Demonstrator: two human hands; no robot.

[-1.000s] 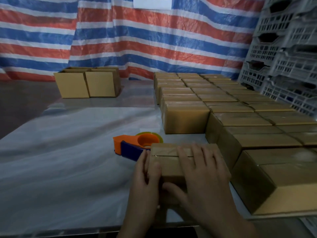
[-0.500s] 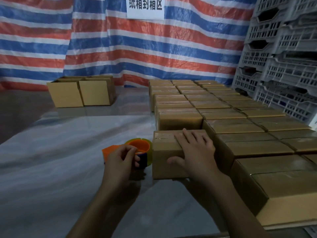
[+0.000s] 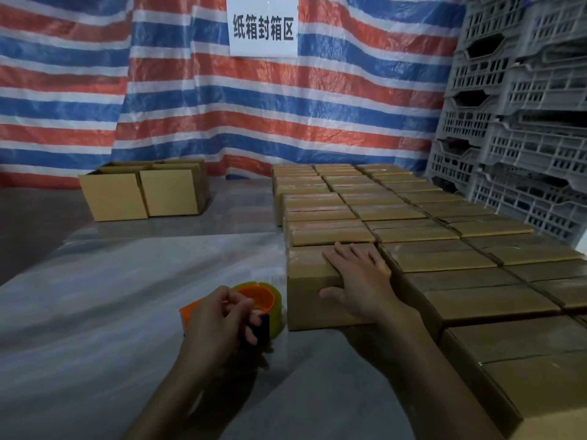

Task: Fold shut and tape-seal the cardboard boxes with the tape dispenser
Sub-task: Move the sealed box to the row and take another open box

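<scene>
A closed cardboard box (image 3: 309, 293) sits on the table, pressed against the near end of a row of taped boxes (image 3: 397, 217). My right hand (image 3: 359, 281) lies flat on its top, thumb down its front face. To the box's left rests an orange and blue tape dispenser (image 3: 260, 300) with a yellow-green roll. My left hand (image 3: 219, 325) is curled around the dispenser's handle, which it largely hides. Two boxes with raised flaps (image 3: 143, 192) stand at the far left of the table.
Grey plastic crates (image 3: 521, 122) are stacked along the right. A striped tarp (image 3: 190, 106) with a white sign (image 3: 263, 27) hangs behind. The table (image 3: 95, 296) is covered in shiny plastic sheeting.
The box has slid away from me up to the row of taped boxes. My left hand left the box and closed on the tape dispenser. My right hand stayed on top.
</scene>
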